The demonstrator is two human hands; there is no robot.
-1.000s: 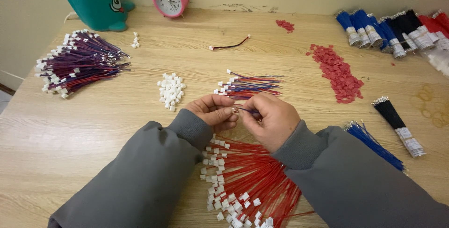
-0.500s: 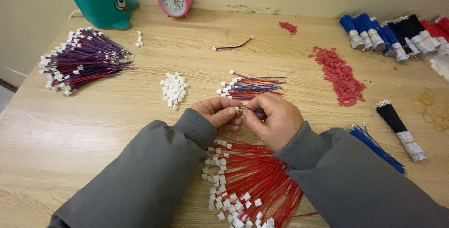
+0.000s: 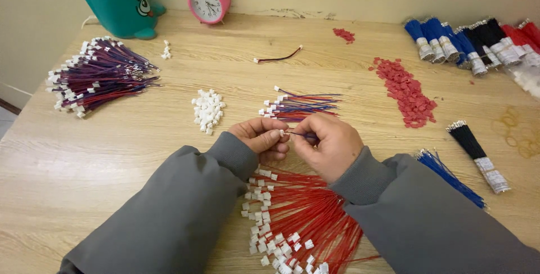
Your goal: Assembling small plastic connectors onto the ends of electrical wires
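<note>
Both hands (image 3: pixel 298 142) amid wire piles (image 3: pixel 306 218)

A small white connector (image 3: pixel 282 133) sits pinched at the fingertips of the left hand (image 3: pixel 263 138), held up off the worktop. A thin wire (image 3: pixel 298 135) runs level from it straight into the right hand (image 3: pixel 329 144), gripped between thumb and forefinger. Both hands are touching over the fan of red wires with white connectors (image 3: pixel 304 218) lying flat below the wrists.
</note>
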